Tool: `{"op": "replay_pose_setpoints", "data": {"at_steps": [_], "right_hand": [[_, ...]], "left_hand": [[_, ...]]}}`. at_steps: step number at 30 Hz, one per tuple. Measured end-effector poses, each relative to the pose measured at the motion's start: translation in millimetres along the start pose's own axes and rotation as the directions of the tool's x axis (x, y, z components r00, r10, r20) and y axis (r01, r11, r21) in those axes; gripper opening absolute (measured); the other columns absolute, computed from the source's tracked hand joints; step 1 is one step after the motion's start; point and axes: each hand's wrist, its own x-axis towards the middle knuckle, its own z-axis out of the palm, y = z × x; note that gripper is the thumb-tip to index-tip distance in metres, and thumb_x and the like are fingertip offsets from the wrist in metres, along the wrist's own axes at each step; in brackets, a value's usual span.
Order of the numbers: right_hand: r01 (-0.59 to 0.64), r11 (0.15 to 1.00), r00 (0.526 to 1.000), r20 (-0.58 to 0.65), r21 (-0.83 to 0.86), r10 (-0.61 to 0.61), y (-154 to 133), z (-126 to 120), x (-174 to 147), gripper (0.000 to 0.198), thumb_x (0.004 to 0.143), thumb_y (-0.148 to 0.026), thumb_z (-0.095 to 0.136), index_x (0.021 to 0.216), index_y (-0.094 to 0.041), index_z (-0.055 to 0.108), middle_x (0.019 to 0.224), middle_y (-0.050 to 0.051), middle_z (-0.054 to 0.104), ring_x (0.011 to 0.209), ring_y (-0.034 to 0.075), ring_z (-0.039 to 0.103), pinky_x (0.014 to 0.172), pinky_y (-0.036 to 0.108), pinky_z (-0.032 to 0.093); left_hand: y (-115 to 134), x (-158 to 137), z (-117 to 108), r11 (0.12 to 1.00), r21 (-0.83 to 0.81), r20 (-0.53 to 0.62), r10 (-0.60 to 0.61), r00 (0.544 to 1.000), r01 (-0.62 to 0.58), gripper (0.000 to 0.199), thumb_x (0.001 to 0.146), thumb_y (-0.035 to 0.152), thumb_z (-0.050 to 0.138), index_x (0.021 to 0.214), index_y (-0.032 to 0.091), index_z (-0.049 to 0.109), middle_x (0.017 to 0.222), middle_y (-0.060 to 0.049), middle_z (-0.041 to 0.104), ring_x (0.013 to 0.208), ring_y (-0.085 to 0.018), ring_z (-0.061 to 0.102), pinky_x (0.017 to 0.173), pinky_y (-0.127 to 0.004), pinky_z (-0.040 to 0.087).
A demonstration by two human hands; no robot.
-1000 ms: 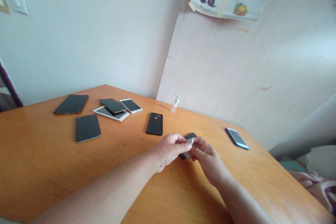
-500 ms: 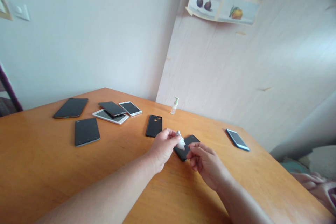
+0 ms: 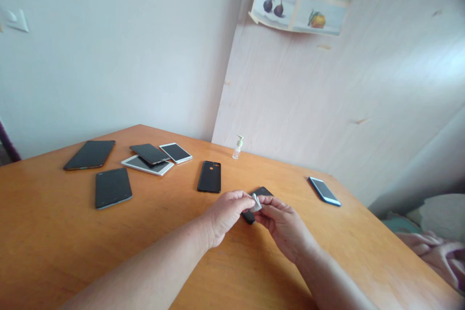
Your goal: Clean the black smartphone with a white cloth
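Observation:
My left hand [image 3: 228, 215] pinches a small crumpled white wipe [image 3: 256, 203] between thumb and fingers. On its other side my right hand [image 3: 281, 223] is closed too, its fingertips on the wipe. Both hands are held over a black phone [image 3: 248, 216] on the table, which they partly hide. Beyond my left hand an empty black phone case [image 3: 209, 177] lies with its camera cutout at the far end. A small clear pump bottle [image 3: 237, 147] stands upright farther back.
On the left of the wooden table [image 3: 163, 223] lie a dark tablet [image 3: 90, 154], a black tablet [image 3: 113, 188], a white tablet [image 3: 145, 164] with a dark phone [image 3: 149, 153] on top, and a white phone [image 3: 176, 152]. A blue-edged phone [image 3: 324, 191] lies at the right.
My right hand has moved left and up to the wipe and now grips it together with my left hand. The wipe looks more bunched. The view has shifted slightly.

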Motion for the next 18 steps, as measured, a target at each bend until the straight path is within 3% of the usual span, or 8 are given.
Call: {"op": "replay_pose_setpoints", "data": {"at_steps": [4, 7, 11, 15, 18], "right_hand": [[0.061, 0.993, 0.997, 0.059, -0.103, -0.056, -2.7, 6.1, -4.9, 0.021, 0.079, -0.036, 0.072, 0.091, -0.018, 0.073, 0.095, 0.006, 0.070, 0.085, 0.016, 0.060, 0.073, 0.026, 0.047], [0.096, 0.975, 0.995, 0.059, -0.198, -0.086, -2.0, 7.4, -5.9, 0.023, 0.078, -0.039, 0.074, 0.087, -0.018, 0.072, 0.087, 0.004, 0.069, 0.081, 0.016, 0.058, 0.072, 0.027, 0.044], [0.126, 0.964, 0.991, -0.009, -0.235, -0.132, -3.1, -3.7, 0.7, 0.024, 0.075, -0.038, 0.076, 0.084, -0.017, 0.070, 0.081, 0.003, 0.068, 0.075, 0.015, 0.057, 0.071, 0.028, 0.043], [0.200, 0.874, 0.939, -0.167, -0.443, -0.300, -7.0, -25.8, 14.2, 0.025, 0.076, -0.040, 0.072, 0.088, -0.018, 0.070, 0.084, 0.003, 0.071, 0.077, 0.017, 0.059, 0.073, 0.030, 0.043], [0.195, 0.662, 0.882, -0.165, -0.724, -0.441, -3.7, -39.2, 23.8, 0.020, 0.079, -0.038, 0.066, 0.086, -0.020, 0.070, 0.081, 0.002, 0.070, 0.075, 0.018, 0.059, 0.073, 0.031, 0.044]], "left_hand": [[0.9, -0.1, -0.6, 1.000, 0.022, -0.049, -0.003, 0.999, 0.004, 0.014, 0.076, 0.032, 0.061, 0.074, 0.018, 0.061, 0.067, 0.004, 0.058, 0.072, -0.015, 0.051, 0.070, -0.027, 0.035], [-3.7, 1.9, -0.6, 0.999, 0.039, -0.033, 0.014, 0.999, -0.013, 0.019, 0.075, 0.036, 0.064, 0.074, 0.018, 0.059, 0.068, 0.003, 0.061, 0.073, -0.016, 0.054, 0.072, -0.028, 0.037], [-13.4, 7.9, -2.4, 0.970, 0.201, -0.048, 0.151, 0.987, -0.139, 0.025, 0.080, 0.044, 0.060, 0.081, 0.018, 0.061, 0.078, -0.001, 0.065, 0.078, -0.018, 0.059, 0.073, -0.029, 0.042], [-19.9, 10.5, -6.5, 0.787, 0.568, -0.133, 0.374, 0.918, -0.239, 0.033, 0.075, 0.045, 0.067, 0.097, 0.020, 0.061, 0.100, -0.007, 0.066, 0.098, -0.025, 0.058, 0.087, -0.035, 0.042], [-23.6, 8.8, -8.1, 0.595, 0.784, -0.091, 0.394, 0.915, -0.178, 0.060, 0.066, 0.048, 0.075, 0.115, 0.020, 0.057, 0.116, -0.013, 0.063, 0.113, -0.033, 0.052, 0.094, -0.042, 0.039]]}}
